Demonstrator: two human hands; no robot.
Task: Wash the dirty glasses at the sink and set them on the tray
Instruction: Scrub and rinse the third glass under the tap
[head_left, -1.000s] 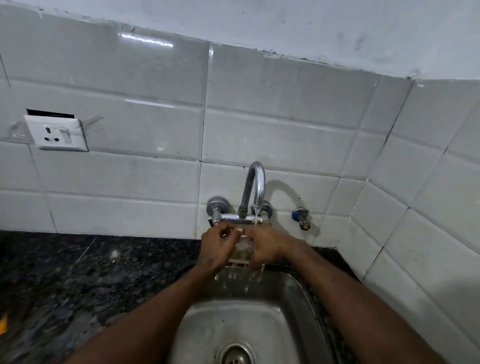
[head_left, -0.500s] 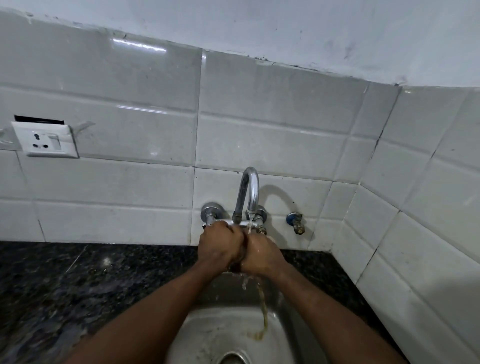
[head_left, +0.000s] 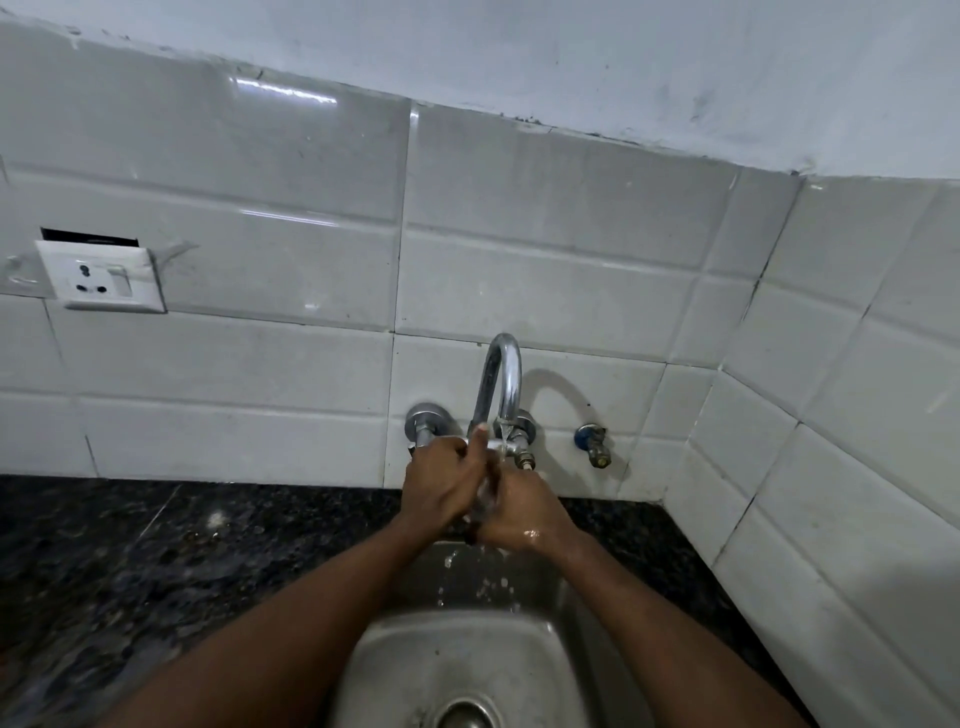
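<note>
Glass (head_left: 484, 497), one only, mostly hidden: left hand (head_left: 441, 483) and right hand (head_left: 524, 514) both curl round it under one running tap (head_left: 503, 379), over one sink (head_left: 519, 660).

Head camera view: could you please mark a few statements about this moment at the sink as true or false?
1. Water is running from the tap. True.
2. The left hand and the right hand both have a grip on the glass above the sink. True.
3. The wall socket sits to the right of the tap. False: it is on the tiles to the left of the tap.
4. The counter beside the sink is white. False: it is dark speckled stone; only the wall tiles are white.
</note>
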